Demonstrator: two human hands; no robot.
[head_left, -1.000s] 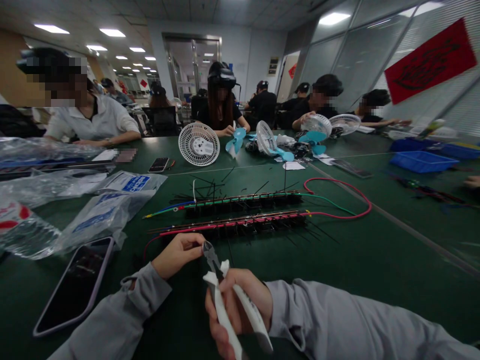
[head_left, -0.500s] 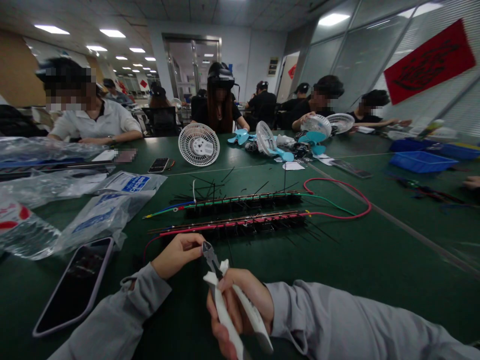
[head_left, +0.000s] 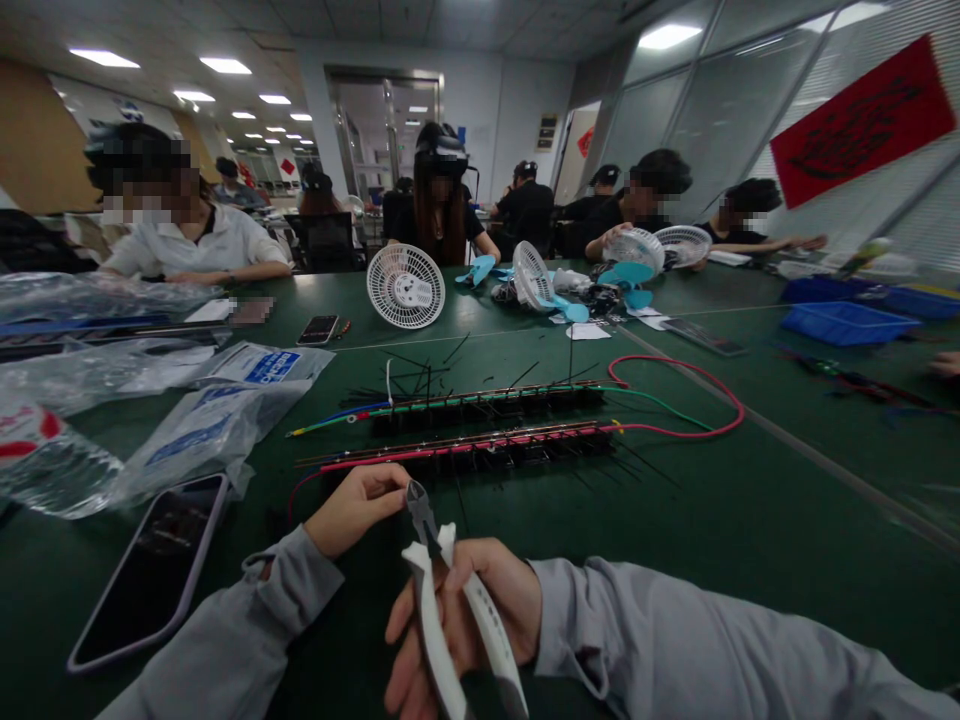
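Observation:
My right hand [head_left: 480, 610] holds diagonal cutters [head_left: 431, 560] with white and grey handles; its lower fingers are loosened away from the left handle. The cutter jaws point up and away, beside the fingertips of my left hand [head_left: 360, 510]. Those fingertips are pinched together at the near edge of a long dark wire bundle [head_left: 480, 445] with a red wire along it; what they hold is hidden. Thin black tails, like cable-tie ends, stick out from the bundle. Behind it lies a second bundle [head_left: 487, 400] with a green wire, parallel to the first.
At left are a phone [head_left: 150, 575], a plastic bottle [head_left: 52, 460] and clear plastic bags [head_left: 217, 420]. A red cable [head_left: 739, 400] loops at right. Across the green table stand white fan grilles [head_left: 406, 287], blue fan blades and blue trays [head_left: 847, 322]. Several people sit beyond.
My right fingers have loosened from the cutters' left handle, and the handle ends have swung slightly left. My left hand has barely moved. A fan grille across the table has shifted slightly right.

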